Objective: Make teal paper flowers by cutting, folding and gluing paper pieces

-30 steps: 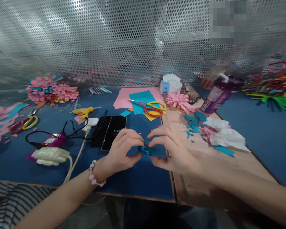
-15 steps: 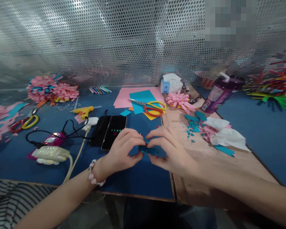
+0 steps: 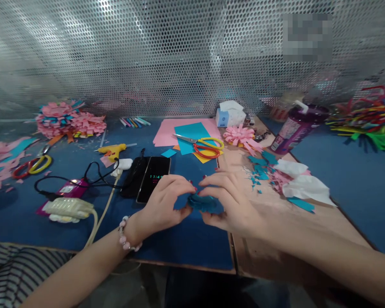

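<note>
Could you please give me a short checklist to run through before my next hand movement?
- Small blue papery piece held by the left hand and right hand: ok, fingertips of both are on it.
- Red-and-yellow-handled metal scissors on the flat blue paper sheet set down: ok, beyond both hands.
- Yellow glue gun out of hand: ok, lying on the table.
- Glue gun cool: cannot tell.
- Black phone with lit digits fully visible: not ok, the left hand partly covers it.
- Loose blue paper scraps gathered up: not ok, scattered beyond the right hand.
</note>
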`<action>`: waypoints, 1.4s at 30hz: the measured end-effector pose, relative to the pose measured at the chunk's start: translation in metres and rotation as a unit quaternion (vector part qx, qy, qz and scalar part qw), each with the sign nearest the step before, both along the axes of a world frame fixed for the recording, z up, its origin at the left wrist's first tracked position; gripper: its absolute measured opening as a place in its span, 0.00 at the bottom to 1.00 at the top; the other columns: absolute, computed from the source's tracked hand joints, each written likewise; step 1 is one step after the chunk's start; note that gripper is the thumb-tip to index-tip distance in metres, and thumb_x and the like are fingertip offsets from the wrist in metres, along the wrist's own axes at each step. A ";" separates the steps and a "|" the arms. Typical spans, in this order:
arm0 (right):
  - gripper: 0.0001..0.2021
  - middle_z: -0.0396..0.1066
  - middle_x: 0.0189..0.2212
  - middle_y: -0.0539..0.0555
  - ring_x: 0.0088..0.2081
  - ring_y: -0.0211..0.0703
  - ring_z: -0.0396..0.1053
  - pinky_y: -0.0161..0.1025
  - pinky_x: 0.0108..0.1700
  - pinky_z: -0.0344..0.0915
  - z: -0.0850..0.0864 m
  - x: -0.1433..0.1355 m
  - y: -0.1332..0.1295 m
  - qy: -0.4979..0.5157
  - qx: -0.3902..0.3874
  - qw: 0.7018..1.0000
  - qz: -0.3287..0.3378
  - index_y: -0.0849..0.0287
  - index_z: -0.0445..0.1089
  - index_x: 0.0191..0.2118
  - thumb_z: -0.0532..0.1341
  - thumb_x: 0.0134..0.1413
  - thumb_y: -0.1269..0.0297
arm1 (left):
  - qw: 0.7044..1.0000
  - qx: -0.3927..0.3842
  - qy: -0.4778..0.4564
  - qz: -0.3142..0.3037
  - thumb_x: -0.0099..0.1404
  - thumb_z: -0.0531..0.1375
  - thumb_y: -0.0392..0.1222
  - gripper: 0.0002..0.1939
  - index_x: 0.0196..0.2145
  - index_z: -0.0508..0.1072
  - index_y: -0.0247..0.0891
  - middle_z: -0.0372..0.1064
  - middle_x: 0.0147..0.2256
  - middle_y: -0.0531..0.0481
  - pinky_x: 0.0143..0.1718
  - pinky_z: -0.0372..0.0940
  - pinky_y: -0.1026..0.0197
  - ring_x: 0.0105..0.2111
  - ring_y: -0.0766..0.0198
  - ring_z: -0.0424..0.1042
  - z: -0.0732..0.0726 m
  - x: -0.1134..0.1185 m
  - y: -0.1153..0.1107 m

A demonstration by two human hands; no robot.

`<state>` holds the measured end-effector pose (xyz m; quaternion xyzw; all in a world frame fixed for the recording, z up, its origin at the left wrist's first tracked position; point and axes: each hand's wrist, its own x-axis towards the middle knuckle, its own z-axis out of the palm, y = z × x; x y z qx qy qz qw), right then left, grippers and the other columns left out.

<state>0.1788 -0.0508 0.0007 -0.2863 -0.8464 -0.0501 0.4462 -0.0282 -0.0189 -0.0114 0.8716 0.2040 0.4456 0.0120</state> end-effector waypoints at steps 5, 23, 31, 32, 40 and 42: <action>0.13 0.72 0.40 0.54 0.46 0.47 0.67 0.52 0.53 0.63 -0.002 0.005 -0.003 -0.020 0.021 0.999 -0.017 0.56 0.64 0.41 0.61 0.49 0.74 | 0.999 0.044 0.025 0.017 0.54 0.62 0.29 0.22 0.47 0.67 0.38 0.73 0.37 0.46 0.41 0.71 0.54 0.40 0.57 0.72 0.001 0.001 -0.002; 0.15 0.68 0.43 0.57 0.46 0.46 0.67 0.52 0.52 0.64 -0.023 0.011 -0.016 0.043 -0.026 0.998 -0.033 0.57 0.64 0.43 0.63 0.47 0.73 | 0.997 -0.036 0.013 -0.062 0.54 0.62 0.27 0.16 0.40 0.69 0.39 0.74 0.38 0.47 0.46 0.69 0.52 0.44 0.57 0.71 -0.005 0.015 -0.005; 0.12 0.69 0.42 0.56 0.46 0.46 0.67 0.51 0.52 0.64 -0.025 0.008 -0.020 0.052 -0.048 0.997 -0.031 0.56 0.65 0.41 0.60 0.50 0.76 | 0.996 -0.051 0.016 -0.069 0.55 0.61 0.28 0.14 0.39 0.68 0.37 0.73 0.35 0.46 0.42 0.70 0.54 0.40 0.58 0.71 -0.002 0.016 -0.011; 0.12 0.69 0.43 0.56 0.46 0.46 0.66 0.51 0.52 0.64 -0.024 0.008 -0.021 0.053 -0.048 0.997 -0.027 0.56 0.65 0.41 0.60 0.50 0.77 | 0.996 -0.060 0.010 -0.072 0.55 0.61 0.28 0.14 0.40 0.69 0.37 0.73 0.35 0.46 0.42 0.69 0.53 0.40 0.58 0.71 -0.001 0.016 -0.011; 0.10 0.68 0.43 0.56 0.46 0.45 0.66 0.50 0.52 0.63 -0.015 0.007 -0.024 0.070 -0.057 0.996 -0.018 0.57 0.66 0.41 0.62 0.51 0.72 | 0.990 -0.100 0.000 -0.098 0.54 0.60 0.27 0.15 0.39 0.68 0.37 0.71 0.35 0.46 0.39 0.69 0.54 0.38 0.59 0.70 0.001 0.014 -0.013; 0.10 0.68 0.42 0.56 0.46 0.45 0.67 0.50 0.53 0.62 -0.015 0.006 -0.025 0.070 -0.060 0.996 -0.016 0.57 0.67 0.41 0.62 0.52 0.72 | 0.990 -0.099 0.001 -0.098 0.54 0.59 0.26 0.15 0.39 0.68 0.37 0.71 0.34 0.46 0.38 0.69 0.55 0.37 0.59 0.69 0.000 0.014 -0.014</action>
